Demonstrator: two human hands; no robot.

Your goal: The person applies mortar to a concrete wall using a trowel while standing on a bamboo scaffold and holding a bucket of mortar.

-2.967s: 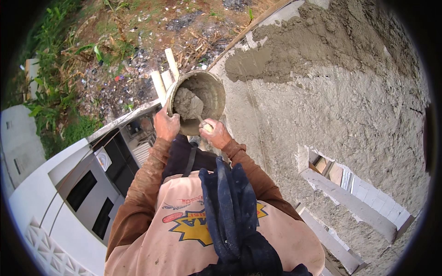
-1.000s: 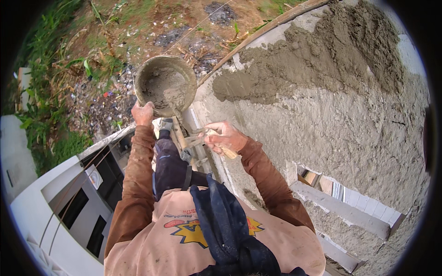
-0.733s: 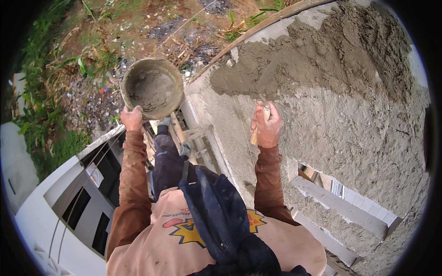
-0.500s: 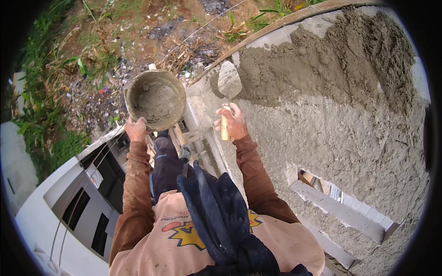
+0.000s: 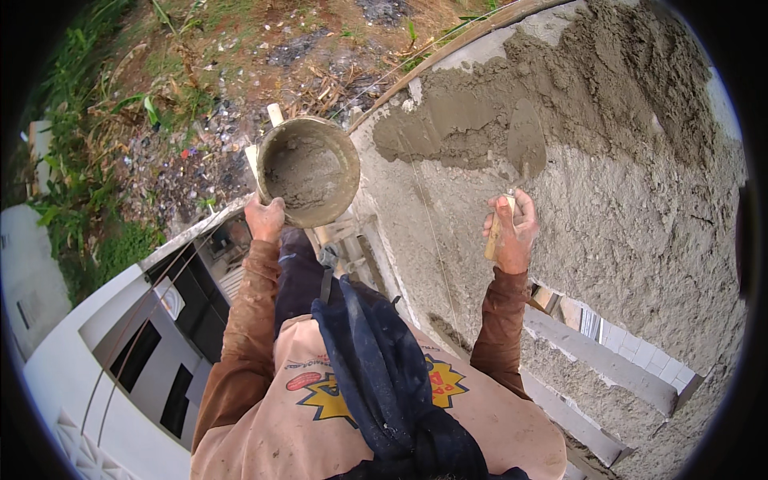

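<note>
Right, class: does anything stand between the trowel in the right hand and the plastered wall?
Nothing visible does. The right hand grips the trowel, whose blade overlaps the lower edge of the darker mortar on the wall; whether it touches, I cannot tell. The bucket, in the left hand, is off to the left.

- Wall (image 5: 632, 216): rough grey, right side of frame.
- Opening (image 5: 620, 340): in wall, lower right; white tiles visible through it.
- Building (image 5: 60, 352): white, lower left; 2 dark rectangular panels (image 5: 135, 350).
- Ground (image 5: 264, 32): brown, littered, upper left.
- Plants (image 5: 76, 80): green, far upper left.
- Daylight.
</note>
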